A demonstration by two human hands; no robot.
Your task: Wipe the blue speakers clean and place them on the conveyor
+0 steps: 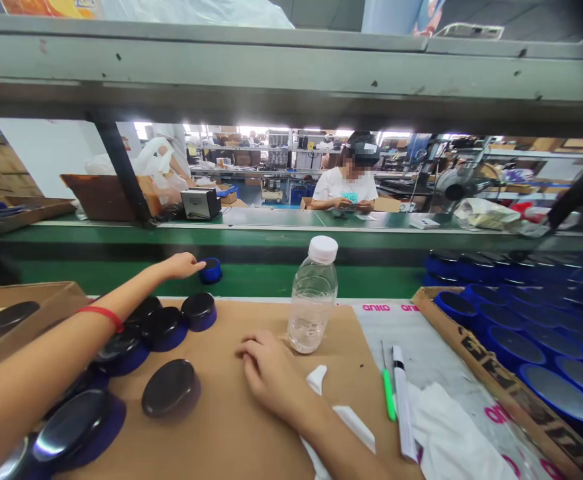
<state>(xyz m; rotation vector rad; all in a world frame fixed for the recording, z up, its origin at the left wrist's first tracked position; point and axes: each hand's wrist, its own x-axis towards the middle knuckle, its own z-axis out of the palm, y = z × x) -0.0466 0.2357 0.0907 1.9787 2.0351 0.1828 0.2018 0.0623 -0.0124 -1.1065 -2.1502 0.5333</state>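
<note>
My left hand (184, 265) reaches out over the green belt, its curled fingers at the near rim of a small round blue case (211, 271) with a dark top. Below that arm, several round cases with glossy black tops and blue sides stand on the cardboard, among them one case (198, 311) near the belt and a separate one (170, 388) nearer me. My right hand (267, 370) rests on the cardboard sheet (221, 427), fingers loosely bent and nothing visible in them. Just beyond it stands a clear plastic bottle (312, 300) with a white cap.
At the right, a cardboard tray (464, 347) holds rows of blue cases. Beside it lie a green-handled pick (388, 395), a white marker (403, 407) and a crumpled white cloth (454, 433). A metal shelf beam (291, 70) crosses overhead. Across the belt sits a person (346, 190).
</note>
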